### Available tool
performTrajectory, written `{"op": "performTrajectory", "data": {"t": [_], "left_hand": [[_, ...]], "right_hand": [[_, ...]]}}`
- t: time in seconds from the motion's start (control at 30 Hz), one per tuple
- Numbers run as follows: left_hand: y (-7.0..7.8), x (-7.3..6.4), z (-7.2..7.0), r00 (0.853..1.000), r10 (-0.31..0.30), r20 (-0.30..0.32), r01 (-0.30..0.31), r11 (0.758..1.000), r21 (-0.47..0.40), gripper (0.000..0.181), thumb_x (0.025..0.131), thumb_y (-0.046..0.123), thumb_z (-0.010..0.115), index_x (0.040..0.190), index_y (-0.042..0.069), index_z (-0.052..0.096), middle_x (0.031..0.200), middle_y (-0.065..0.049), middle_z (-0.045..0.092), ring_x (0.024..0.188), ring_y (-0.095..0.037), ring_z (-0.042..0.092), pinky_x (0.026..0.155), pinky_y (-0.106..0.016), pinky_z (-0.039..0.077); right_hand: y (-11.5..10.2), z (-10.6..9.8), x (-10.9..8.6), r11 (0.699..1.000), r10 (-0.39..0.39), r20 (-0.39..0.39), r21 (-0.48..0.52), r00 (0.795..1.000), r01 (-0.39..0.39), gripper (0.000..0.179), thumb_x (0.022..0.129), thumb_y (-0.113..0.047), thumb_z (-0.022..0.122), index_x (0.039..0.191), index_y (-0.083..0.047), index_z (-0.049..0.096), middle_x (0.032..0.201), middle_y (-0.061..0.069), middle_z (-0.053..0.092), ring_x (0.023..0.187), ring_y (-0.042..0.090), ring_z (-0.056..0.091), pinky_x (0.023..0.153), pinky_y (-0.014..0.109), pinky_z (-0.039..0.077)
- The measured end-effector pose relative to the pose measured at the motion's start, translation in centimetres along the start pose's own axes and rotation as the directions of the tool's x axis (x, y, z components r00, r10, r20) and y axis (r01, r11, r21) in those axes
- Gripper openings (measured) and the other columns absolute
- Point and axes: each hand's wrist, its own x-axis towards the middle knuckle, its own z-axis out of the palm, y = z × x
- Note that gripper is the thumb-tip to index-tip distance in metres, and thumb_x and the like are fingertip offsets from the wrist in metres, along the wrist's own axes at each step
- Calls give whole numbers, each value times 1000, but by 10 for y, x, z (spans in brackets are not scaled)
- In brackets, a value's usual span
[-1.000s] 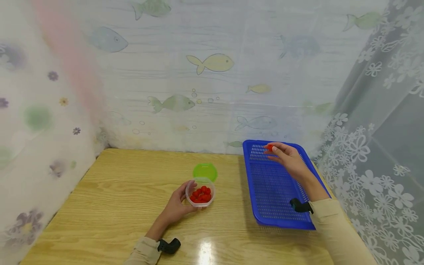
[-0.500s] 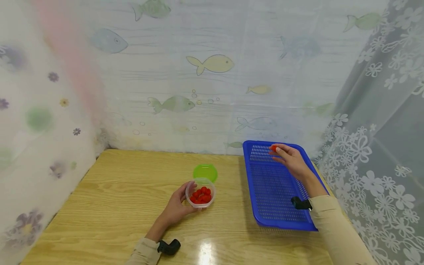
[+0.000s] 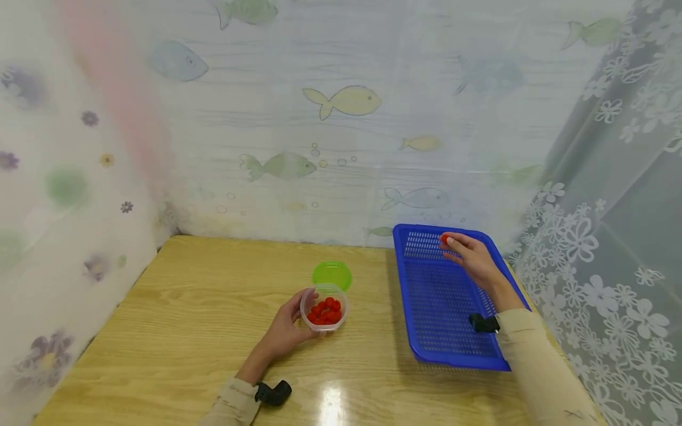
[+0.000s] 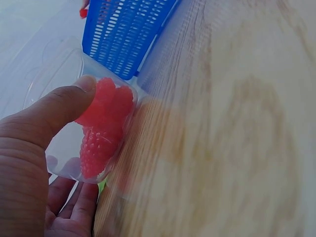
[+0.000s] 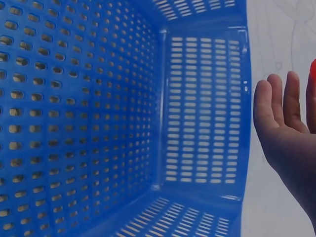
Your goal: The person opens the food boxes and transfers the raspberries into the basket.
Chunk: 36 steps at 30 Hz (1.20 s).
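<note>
In the head view my left hand (image 3: 288, 328) grips a clear plastic tub (image 3: 303, 307) by its side, over the table. Bumpy red raspberries (image 3: 326, 312) lie inside it. The left wrist view shows my thumb across the tub's wall, with the raspberries (image 4: 103, 128) seen through the plastic. Over the far end of a blue basket (image 3: 407, 307), my right hand (image 3: 474, 257) pinches one raspberry (image 3: 444, 238) between thumb and fingertips. Only a sliver of that berry (image 5: 313, 69) enters the right wrist view, where other fingers (image 5: 291, 98) are extended.
A green lid (image 3: 331, 275) lies on the wooden table (image 3: 202, 296) just behind the tub. The perforated basket stands at the table's right side, near the back curtain (image 3: 341, 148). A lace-patterned curtain (image 3: 597, 284) hangs to the right.
My right hand has shifted slightly to the right with the raspberry over the basket. The left hand keeps the tub in nearly the same place.
</note>
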Motion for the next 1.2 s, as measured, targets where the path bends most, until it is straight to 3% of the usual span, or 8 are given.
{"op": "performTrajectory", "data": {"t": [0.2, 0.43, 0.8, 1.0, 1.2], "left_hand": [[-1, 0, -1, 999, 35, 3, -35, 999, 11, 89, 78, 6, 88, 154, 2, 40, 148, -21, 53, 139, -38, 49, 115, -48, 39], [0, 1, -2, 999, 36, 1, -36, 999, 11, 89, 78, 7, 88, 154, 4, 41, 148, -21, 53, 139, -38, 49, 115, -48, 38], [-3, 1, -2, 1000, 6, -2, -7, 999, -39, 90, 77, 3, 88, 154, 4, 41, 148, -21, 52, 140, -37, 47, 117, -35, 38], [-4, 4, -7, 1000, 22, 11, -21, 999, -24, 90, 77, 5, 88, 154, 2, 40, 148, -21, 52, 139, -38, 48, 116, -45, 38], [-5, 4, -8, 999, 29, 19, -28, 999, -36, 90, 78, 5, 88, 154, 4, 40, 149, -22, 51, 140, -39, 47, 116, -51, 34]], "right_hand": [[1, -1, 2, 1000, 22, -12, 19, 1000, -22, 64, 107, -28, 52, 152, 13, 31, 126, -4, 61, 110, -1, 62, 99, 22, 53], [2, 0, 2, 1000, 9, -24, 1, 1000, -9, 63, 108, -30, 51, 152, 12, 33, 125, -10, 60, 114, 0, 60, 98, 18, 51], [0, 1, 1, 1000, 6, -32, 3, 999, -6, 68, 107, -36, 50, 154, 9, 32, 128, -10, 59, 118, -1, 57, 102, 19, 49], [-15, 12, 0, 992, -42, -17, 116, 999, 44, 56, 108, -35, 49, 145, 6, 45, 124, -10, 64, 117, 3, 60, 101, 22, 51], [-47, 41, -16, 970, -143, 36, 205, 989, 133, 38, 109, -31, 46, 132, -3, 60, 121, -7, 68, 119, 9, 61, 101, 23, 51]]}}
